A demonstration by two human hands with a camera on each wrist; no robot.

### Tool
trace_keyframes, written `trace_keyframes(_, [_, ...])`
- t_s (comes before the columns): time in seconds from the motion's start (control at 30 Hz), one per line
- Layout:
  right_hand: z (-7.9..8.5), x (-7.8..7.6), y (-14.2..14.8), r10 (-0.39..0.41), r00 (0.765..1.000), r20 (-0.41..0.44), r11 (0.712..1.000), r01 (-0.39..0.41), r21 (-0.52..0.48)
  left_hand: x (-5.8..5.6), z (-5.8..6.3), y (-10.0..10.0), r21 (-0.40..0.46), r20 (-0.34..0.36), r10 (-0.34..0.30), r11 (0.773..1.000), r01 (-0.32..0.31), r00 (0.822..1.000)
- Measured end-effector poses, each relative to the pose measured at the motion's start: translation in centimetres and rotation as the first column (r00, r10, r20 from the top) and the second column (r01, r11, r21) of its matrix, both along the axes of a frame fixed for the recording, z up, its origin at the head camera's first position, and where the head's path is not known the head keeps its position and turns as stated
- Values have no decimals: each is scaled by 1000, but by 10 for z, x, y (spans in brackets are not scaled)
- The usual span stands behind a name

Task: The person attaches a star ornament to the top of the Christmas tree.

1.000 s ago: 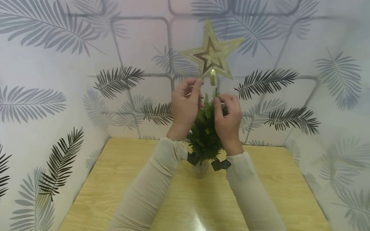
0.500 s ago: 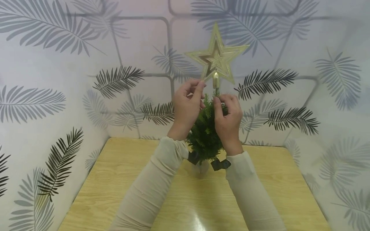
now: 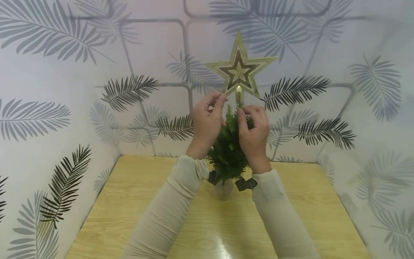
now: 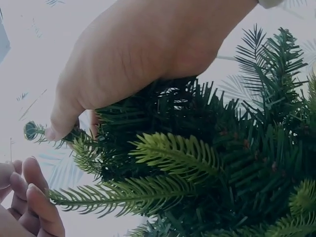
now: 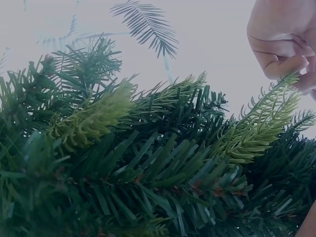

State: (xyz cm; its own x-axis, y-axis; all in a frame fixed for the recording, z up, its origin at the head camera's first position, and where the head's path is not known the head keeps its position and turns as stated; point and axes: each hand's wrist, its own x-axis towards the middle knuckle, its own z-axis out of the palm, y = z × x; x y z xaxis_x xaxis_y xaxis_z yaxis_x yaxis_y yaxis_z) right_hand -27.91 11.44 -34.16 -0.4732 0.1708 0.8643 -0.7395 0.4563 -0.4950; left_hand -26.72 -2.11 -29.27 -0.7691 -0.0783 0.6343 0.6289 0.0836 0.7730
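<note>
A gold five-pointed star tree topper (image 3: 239,73) stands nearly upright above a small artificial Christmas tree (image 3: 228,156). My left hand (image 3: 206,120) pinches the star's lower left point between thumb and fingers. Below the star's middle, its gold tube (image 3: 239,94) reaches down over the tree's top tip. My right hand (image 3: 255,131) pinches that top shoot just under the tube. In the left wrist view, the right hand (image 4: 133,54) arches over the branches, its thumb on the shoot, close by the tube's round end (image 4: 30,130). The left hand's curled fingers (image 4: 42,207) show lower left.
The tree's pale round base (image 3: 224,189) rests on a wooden table (image 3: 155,201). Leaf-patterned walls (image 3: 155,54) surround the table's back and sides. Dark camera mounts (image 3: 245,184) sit at both wrists. Bright green sprigs (image 5: 256,133) stick out among darker branches.
The star has come down and turned more upright, carried by the left hand. Its tube, earlier above the tip with a gap, now meets it. The right hand keeps its pinch.
</note>
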Motion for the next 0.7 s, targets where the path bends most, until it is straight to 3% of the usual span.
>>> trace_keyframes(0.7, [0, -1, 0, 9, 1000, -12, 1000, -9, -23, -4, -2, -1, -86, -115, 64, 994, -74, 991])
